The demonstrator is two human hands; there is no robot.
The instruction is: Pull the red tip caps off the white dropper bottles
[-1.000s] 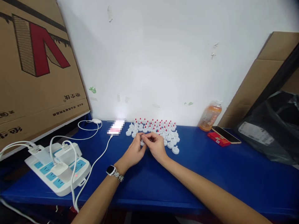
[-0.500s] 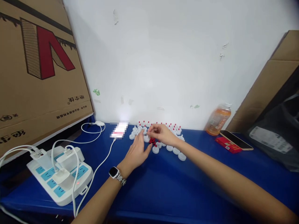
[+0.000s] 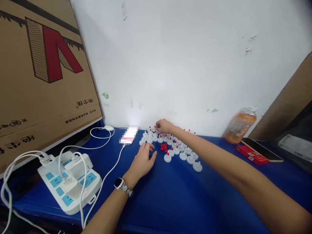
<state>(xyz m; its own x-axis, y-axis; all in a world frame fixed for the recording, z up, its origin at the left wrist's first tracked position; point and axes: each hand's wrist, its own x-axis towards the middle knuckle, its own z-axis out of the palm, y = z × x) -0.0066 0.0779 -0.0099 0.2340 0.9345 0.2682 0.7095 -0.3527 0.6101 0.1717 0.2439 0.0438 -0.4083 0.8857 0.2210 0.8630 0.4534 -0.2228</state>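
Several white plastic nozzle caps (image 3: 183, 156) stand on the blue table, many with small red tips on their spouts. Loose red tips (image 3: 163, 147) lie in a small pile among them. My left hand (image 3: 143, 160) rests at the near left edge of the group, thumb apart from the fingers, close to some white caps without red tips (image 3: 142, 142). Across the back row reaches my right hand (image 3: 164, 126), its fingers pinched together beside red-tipped caps; whatever is between them is hidden.
At left, a white power strip (image 3: 70, 182) with plugs and cables lies before a large cardboard box (image 3: 48, 104). A lit, blurred-out device (image 3: 129, 136) is charging near the wall. To the right are an orange drink bottle (image 3: 240, 126), a red box (image 3: 252, 155) and a phone (image 3: 263, 149).
My right hand has moved back from above the red pile to the rear row of caps. My left hand has drawn slightly nearer to me, uncovering caps. The view has shifted a little.
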